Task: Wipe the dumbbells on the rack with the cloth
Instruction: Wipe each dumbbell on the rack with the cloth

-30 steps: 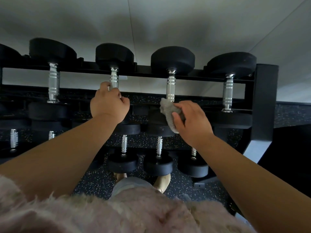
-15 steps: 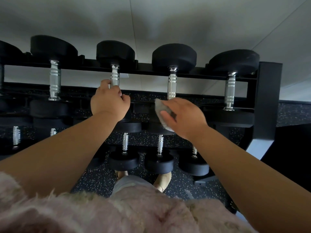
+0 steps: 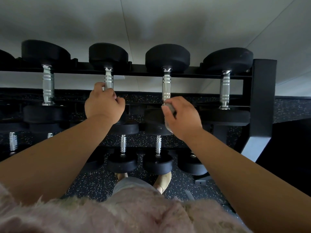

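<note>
No brand, label or number could be read on any dumbbell. Nearest, at 6 o'clock, lay a fluffy pale-pink garment (image 3: 117, 216), with two beige shoes (image 3: 164, 179) on black rubber floor (image 3: 94, 184) flecked with white.

Farther out at 10 o'clock, the left hand (image 3: 103, 105) curled its fingers round the lower end of a ribbed chrome handle (image 3: 108, 79). At 1 o'clock, the right hand (image 3: 182, 117) pinched a grey, nubbly cloth (image 3: 169, 107), mostly hidden under the fingers, against the base of the neighbouring handle (image 3: 166, 86), where it met the near black head (image 3: 153, 117).

On the lower tier around 6 o'clock sat smaller dumbbells (image 3: 158, 158) with round matte-black heads.

Beyond the hands, the black metal rack (image 3: 262, 98) carried four dumbbells across its top rail, their far heads (image 3: 167, 55) thick, dull rubber discs. A plain white wall (image 3: 151, 19) stood behind at 12 o'clock.
</note>
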Tool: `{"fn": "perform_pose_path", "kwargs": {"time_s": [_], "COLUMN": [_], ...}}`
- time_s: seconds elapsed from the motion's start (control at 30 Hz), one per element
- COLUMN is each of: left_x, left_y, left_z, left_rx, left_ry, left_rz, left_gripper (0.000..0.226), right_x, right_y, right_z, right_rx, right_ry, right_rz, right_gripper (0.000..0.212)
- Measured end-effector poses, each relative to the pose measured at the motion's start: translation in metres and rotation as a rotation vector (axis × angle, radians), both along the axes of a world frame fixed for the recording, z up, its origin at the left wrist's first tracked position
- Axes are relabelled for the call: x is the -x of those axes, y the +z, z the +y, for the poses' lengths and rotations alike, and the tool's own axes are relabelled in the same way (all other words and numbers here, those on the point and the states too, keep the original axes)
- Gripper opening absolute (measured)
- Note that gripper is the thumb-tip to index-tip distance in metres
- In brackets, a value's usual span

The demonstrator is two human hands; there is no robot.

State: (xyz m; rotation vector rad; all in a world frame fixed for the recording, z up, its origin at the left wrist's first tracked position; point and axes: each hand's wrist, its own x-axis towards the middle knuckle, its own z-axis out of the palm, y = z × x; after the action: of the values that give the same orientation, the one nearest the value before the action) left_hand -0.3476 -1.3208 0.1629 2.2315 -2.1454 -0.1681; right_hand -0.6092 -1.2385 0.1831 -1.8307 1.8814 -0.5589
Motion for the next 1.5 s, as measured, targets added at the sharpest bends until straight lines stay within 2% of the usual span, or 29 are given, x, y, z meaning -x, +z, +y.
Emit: {"fn": "perform_pose_path", "kwargs": {"time_s": [0.2, 0.37, 0.43, 0.5, 0.63, 0.8, 0.9, 1.03, 1.17, 1.23, 1.33, 1.5], "left_x": [0.0, 0.0, 0.001, 0.001, 0.0, 0.001, 0.001, -0.001, -0.002, -0.002, -0.002, -0.001], "left_y": [0.001, 0.002, 0.002, 0.003, 0.002, 0.002, 0.003, 0.001, 0.0, 0.001, 0.001, 0.002], "left_z": [0.0, 0.001, 0.001, 0.0, 0.0, 0.001, 0.001, 0.001, 0.0, 0.0, 0.0, 0.0], "left_rx": [-0.016, -0.007, -0.013, -0.022, -0.026, -0.029, -0.017, -0.02, -0.004, -0.019, -0.024, -0.026], "left_ry": [0.015, 0.015, 0.011, 0.016, 0.021, 0.028, 0.026, 0.034, 0.026, 0.03, 0.039, 0.043], "left_rz": [0.019, 0.028, 0.029, 0.028, 0.03, 0.038, 0.047, 0.077, 0.08, 0.08, 0.074, 0.078], "left_gripper": [0.024, 0.024, 0.024, 0.025, 0.025, 0.025, 0.025, 0.024, 0.027, 0.028, 0.029, 0.03], "right_x": [0.041, 0.037, 0.03, 0.021, -0.002, -0.052, -0.064, -0.019, 0.016, 0.005, -0.028, -0.057], "right_y": [-0.023, -0.03, -0.027, -0.023, -0.002, 0.027, 0.028, 0.021, 0.013, 0.012, 0.013, 0.014], "right_z": [0.003, 0.006, 0.009, 0.009, -0.001, -0.017, -0.017, -0.01, 0.0, -0.002, -0.013, -0.03], "right_rx": [-0.137, -0.298, -0.296, -0.223, -0.054, -0.129, -0.05, -0.077, -0.112, -0.089, -0.041, -0.1], "right_ry": [-0.111, -0.426, -0.495, -0.452, -0.166, 0.144, 0.346, 0.376, 0.388, 0.347, 0.358, 0.447], "right_rz": [-0.253, -0.505, -0.517, -0.421, -0.121, 0.22, 0.343, 0.423, 0.353, 0.372, 0.511, 0.658], "right_gripper": [0.044, 0.052, 0.053, 0.051, 0.056, 0.036, 0.043, 0.06, 0.078, 0.076, 0.069, 0.058]}}
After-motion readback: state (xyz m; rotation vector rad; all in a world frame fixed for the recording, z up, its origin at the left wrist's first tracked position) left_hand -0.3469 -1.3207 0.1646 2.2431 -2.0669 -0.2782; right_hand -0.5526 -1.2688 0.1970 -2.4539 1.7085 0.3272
